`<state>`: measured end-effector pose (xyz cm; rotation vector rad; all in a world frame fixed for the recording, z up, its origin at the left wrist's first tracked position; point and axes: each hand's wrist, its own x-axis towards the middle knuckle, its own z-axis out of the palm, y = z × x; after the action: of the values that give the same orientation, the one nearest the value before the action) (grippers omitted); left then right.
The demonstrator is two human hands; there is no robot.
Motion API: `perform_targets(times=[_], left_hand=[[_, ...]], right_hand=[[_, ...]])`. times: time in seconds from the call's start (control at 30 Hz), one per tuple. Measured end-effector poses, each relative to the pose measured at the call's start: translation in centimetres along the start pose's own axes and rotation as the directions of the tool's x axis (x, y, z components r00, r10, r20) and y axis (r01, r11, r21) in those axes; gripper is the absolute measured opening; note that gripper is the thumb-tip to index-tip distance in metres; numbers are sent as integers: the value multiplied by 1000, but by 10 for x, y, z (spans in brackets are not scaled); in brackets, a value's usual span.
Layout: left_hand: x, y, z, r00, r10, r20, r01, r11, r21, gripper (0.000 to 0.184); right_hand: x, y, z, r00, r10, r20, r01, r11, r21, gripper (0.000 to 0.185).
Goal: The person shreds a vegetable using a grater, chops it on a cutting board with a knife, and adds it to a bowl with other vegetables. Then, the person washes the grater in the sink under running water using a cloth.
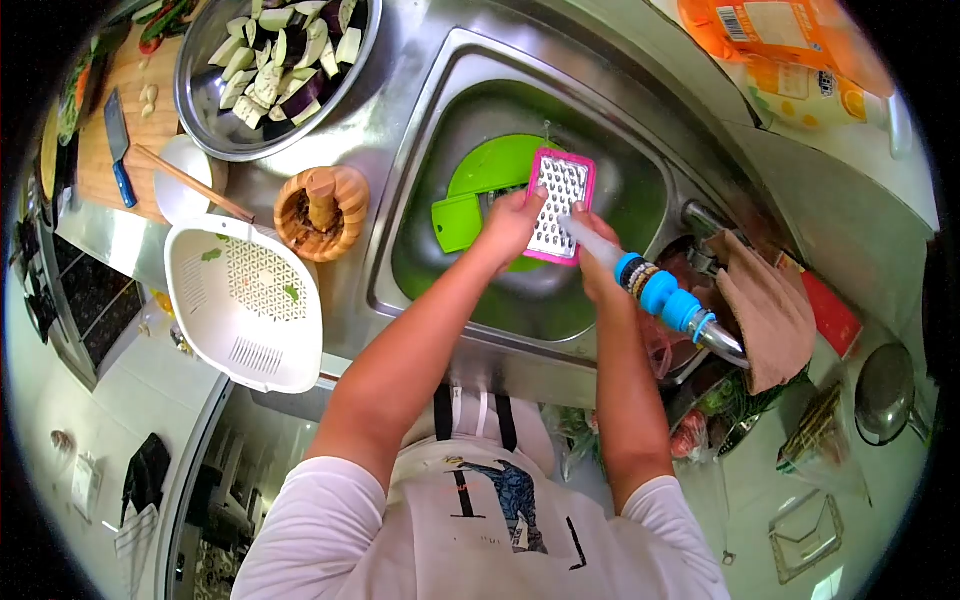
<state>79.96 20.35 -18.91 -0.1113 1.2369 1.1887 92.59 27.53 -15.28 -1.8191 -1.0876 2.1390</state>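
Note:
Over the sink basin, a grater (562, 205) with a pink frame and a metal face is held between my two hands. My left hand (510, 228) grips its left edge, thumb on the face. On the opposite edge, my right hand (596, 245) is closed around the frame, partly hidden behind the faucet's spout. Water from the faucet (660, 295), which has blue rings, runs onto the grater's face. Beneath, in the basin, lie a green round piece (490, 165) and a green slicer (458, 222), partly covered by the grater and my left hand.
Left of the sink (400, 215) stand a wooden mortar (350, 205) with its pestle, a white colander (245, 345) and a steel bowl (190, 100) of cut eggplant. A knife (117, 135) lies on the cutting board (95, 180). A brown cloth (765, 310) hangs at the right.

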Motion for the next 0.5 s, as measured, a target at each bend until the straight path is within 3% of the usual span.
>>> perform_targets(times=[0.13, 0.2, 0.3, 0.37, 0.4, 0.47, 0.5], left_hand=[[-1, -9, -7, 998, -67, 4, 68, 996, -55, 34], [-2, -9, -9, 995, -10, -100, 12, 1000, 19, 34], [-3, -5, -14, 998, -18, -67, 14, 998, -60, 31], [-6, 0, -15, 1000, -29, -11, 27, 985, -170, 25], [-6, -1, -14, 999, -30, -11, 28, 985, -171, 25], [-5, -1, -13, 996, 70, 51, -68, 997, -48, 21], [-7, 1, -14, 996, 8, 89, 1, 995, -105, 22]], right_hand=[[2, 1, 3, 988, 92, 127, -105, 989, 102, 36], [-2, 4, 2, 973, -74, 220, 95, 992, -88, 38], [-6, -4, 1, 948, -41, 316, 80, 990, -113, 37], [6, 8, -1, 970, 7, 244, -6, 1000, -6, 38], [9, 11, 0, 982, 67, 176, -87, 990, 110, 39], [13, 12, -3, 982, 85, 169, -111, 982, 150, 38], [13, 11, -2, 981, 105, 163, -136, 972, 192, 37]])
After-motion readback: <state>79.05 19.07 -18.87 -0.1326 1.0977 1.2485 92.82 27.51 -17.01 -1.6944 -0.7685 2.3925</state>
